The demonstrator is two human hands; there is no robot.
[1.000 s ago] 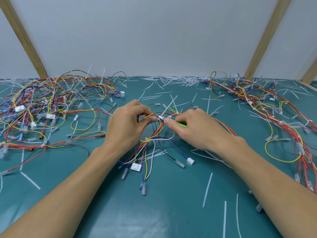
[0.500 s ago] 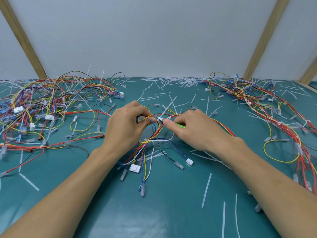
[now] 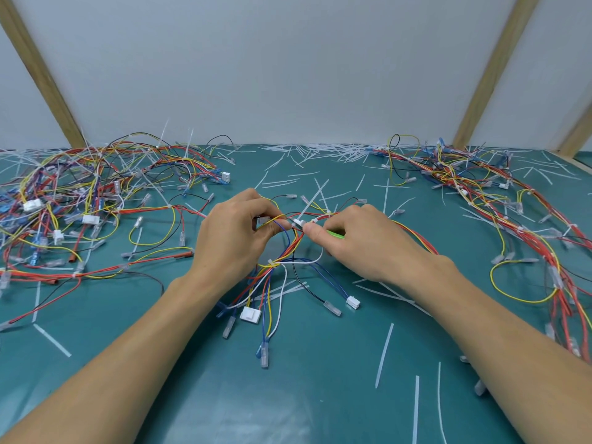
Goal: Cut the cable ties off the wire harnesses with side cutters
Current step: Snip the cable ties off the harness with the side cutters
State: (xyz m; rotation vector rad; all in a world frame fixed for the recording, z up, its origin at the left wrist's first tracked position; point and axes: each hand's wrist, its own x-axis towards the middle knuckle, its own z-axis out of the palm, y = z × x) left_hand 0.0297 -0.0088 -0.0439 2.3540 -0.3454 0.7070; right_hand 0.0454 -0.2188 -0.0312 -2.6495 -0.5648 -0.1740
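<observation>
Teal bench [image 3: 320, 395]. Harness [image 3: 278, 283] fanned out directly under the grip, white connector [image 3: 250, 314] just nearer. Tangled pile [image 3: 80, 203] well left of the grip, another pile [image 3: 512, 213] well right. Cut ties [image 3: 320, 152] scattered beyond; loose strip [image 3: 384, 354] nearer, right.

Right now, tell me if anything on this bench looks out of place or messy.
Cut white tie strips lie scattered across the green mat, thickest along the back wall. Harnesses lie in tangled heaps at left and right. The left hand and right hand hold one harness; nothing looks damaged.
</observation>
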